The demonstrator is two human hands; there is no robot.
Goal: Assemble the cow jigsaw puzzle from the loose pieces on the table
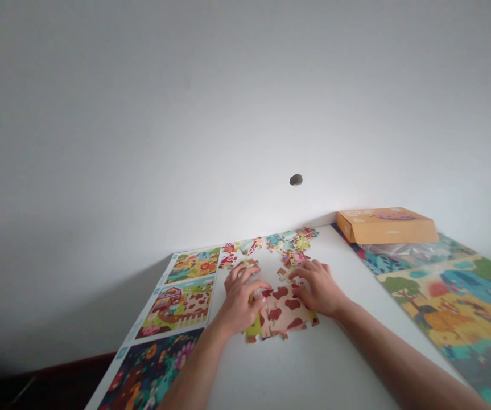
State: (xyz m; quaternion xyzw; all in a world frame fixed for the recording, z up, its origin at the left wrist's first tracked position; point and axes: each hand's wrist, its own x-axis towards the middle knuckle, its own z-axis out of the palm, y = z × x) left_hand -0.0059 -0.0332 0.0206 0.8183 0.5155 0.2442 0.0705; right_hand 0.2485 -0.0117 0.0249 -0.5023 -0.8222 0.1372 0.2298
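A partly joined jigsaw patch (281,316) showing a brown-spotted cow lies on the white table (313,370). My left hand (242,296) rests on the patch's left side, fingers curled down onto the pieces. On the right side, my right hand (320,286) presses with fingers bent, its fingertips on a piece at the patch's top edge. Whether either hand grips a single piece is unclear. Loose puzzle pieces (290,242) lie scattered just beyond both hands.
Reference picture sheets (183,302) lie in a column along the table's left edge. An orange cardboard box (384,226) sits at the far right, on finished colourful puzzles (454,302) covering the right side. A white wall stands behind the table.
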